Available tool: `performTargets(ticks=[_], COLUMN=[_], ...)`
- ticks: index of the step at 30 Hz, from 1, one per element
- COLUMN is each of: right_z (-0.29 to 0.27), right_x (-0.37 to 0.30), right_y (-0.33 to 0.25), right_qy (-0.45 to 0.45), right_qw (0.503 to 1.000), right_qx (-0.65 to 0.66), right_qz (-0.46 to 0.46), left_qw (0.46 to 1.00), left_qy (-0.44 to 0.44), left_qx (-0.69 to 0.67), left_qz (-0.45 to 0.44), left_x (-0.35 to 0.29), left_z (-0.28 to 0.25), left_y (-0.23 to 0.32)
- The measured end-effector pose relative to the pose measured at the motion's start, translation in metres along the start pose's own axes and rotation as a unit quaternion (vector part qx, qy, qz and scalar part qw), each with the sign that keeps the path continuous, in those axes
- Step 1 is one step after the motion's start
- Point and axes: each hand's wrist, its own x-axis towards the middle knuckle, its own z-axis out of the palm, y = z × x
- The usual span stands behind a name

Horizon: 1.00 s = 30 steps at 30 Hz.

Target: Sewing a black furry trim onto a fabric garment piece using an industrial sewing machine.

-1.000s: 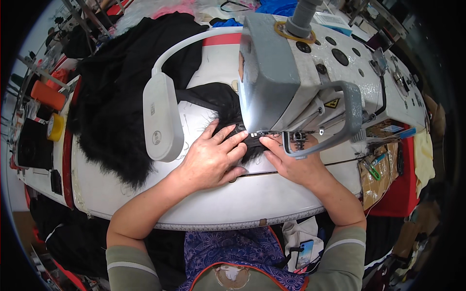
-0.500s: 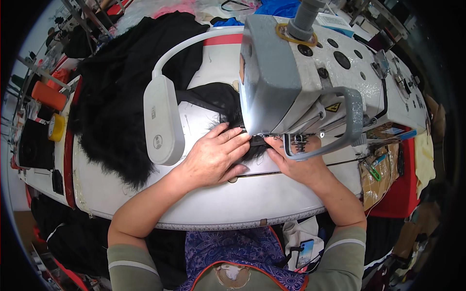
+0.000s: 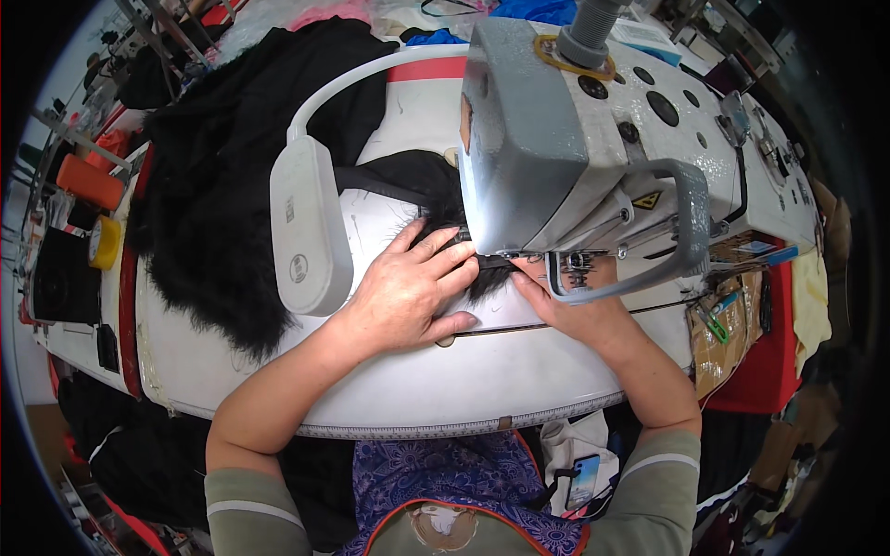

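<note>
Black fabric with a fluffy fur edge (image 3: 426,176) runs under the head of a sewing machine (image 3: 528,130). Spread over the fabric by the needle area, my left hand (image 3: 399,292) lies with its fingers apart and its thumb on the white table. My right hand (image 3: 584,315) is at the right end of a narrow black strip (image 3: 494,263), thumb and forefinger close together on it. The machine's grey guard hides some of its fingers. The needle itself cannot be made out.
A white lamp (image 3: 311,227) on a curved arm hangs left of my left hand. A big heap of black furry fabric (image 3: 222,185) covers the table's left side. Green-handled snips (image 3: 716,326) lie at the right; a yellow tape roll (image 3: 105,243) stands far left.
My left fingers have spread slightly and shifted a little up and left on the fabric. My right thumb has come nearer the strip. The view has shifted slightly.
</note>
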Motion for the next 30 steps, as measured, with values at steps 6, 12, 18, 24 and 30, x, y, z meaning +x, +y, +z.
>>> performTargets(ticks=[6,12,18,24,30], right_z=[0.006,0.007,0.006,0.007,0.008], right_x=[-0.004,-0.002,-0.001,0.001,0.005], right_y=[0.003,0.004,0.002,0.003,0.001], right_qy=[0.018,0.038,0.018,0.009,0.012], right_qw=[0.999,0.999,0.999,1.0,0.999], right_qx=[0.033,-0.013,-0.035,0.005,0.034], right_qz=[0.013,-0.014,-0.017,0.008,-0.023], left_qw=[1.0,1.0,0.999,0.998,0.996], left_qy=[-0.002,0.012,0.006,0.043,0.062], left_qx=[-0.012,-0.013,-0.028,-0.03,-0.011], left_qz=[0.0,-0.002,0.014,0.035,0.067], left_x=[0.0,-0.001,-0.002,-0.002,-0.003], left_z=[0.001,0.005,0.004,0.006,0.011], left_y=[-0.001,-0.004,-0.005,-0.006,-0.01])
